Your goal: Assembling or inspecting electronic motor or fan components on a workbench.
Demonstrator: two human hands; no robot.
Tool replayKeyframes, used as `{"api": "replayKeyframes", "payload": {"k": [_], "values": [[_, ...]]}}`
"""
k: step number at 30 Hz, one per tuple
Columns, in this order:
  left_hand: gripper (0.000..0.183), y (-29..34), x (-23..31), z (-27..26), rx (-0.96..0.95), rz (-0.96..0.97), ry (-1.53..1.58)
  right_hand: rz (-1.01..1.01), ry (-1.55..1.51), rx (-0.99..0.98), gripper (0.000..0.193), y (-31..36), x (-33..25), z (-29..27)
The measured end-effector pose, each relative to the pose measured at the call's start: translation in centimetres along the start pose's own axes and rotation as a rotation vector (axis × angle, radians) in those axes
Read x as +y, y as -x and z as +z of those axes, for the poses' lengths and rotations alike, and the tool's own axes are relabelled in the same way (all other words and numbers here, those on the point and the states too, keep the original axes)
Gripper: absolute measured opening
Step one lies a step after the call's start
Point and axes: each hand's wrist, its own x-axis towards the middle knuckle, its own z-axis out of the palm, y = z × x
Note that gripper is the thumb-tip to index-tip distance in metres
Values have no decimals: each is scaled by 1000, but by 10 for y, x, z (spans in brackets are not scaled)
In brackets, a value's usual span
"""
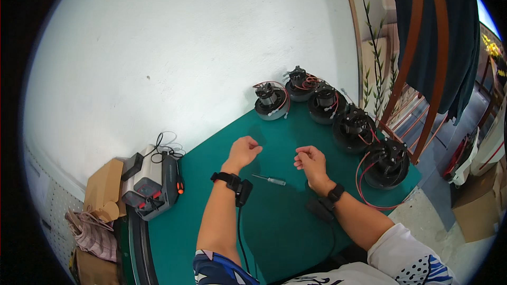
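Above the middle of the green table mat (211, 237), my two hands are raised a short way apart. My left hand (243, 153) is closed, fingers curled in, and nothing shows in it. To its right, my right hand (310, 166) has loosely curled fingers with the fingertips drawn together, also with no object visible. Between and slightly below them lies a small screwdriver (275, 181) with a clear handle, touched by neither hand. Each wrist wears a black strap; a dark device (243, 192) with a cable hangs at the left one.
Several round black motor units (271, 104) with red wires line the far and right edges. At left stand a grey-and-black tool case (150, 182), a cardboard box (100, 187) and a checked pouch (94, 236). A white wall (174, 52) rises behind; a wooden rack (417, 47) stands right.
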Motion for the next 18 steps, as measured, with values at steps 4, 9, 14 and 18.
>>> {"api": "replayKeyframes", "payload": {"k": [4, 9, 14, 18], "values": [[42, -34, 35, 23, 73, 83, -74, -25, -19, -205, 13, -3, 19, -4], [65, -67, 50, 41, 206, 332, -361, -141, 83, -240, 13, -2, 23, 0], [52, -82, 45, 56, 326, 364, -414, -57, 133, -250, 13, 1, 17, 1], [46, -92, 42, 60, 350, 360, -488, -83, 155, -255, 13, 2, 16, 2]]}}
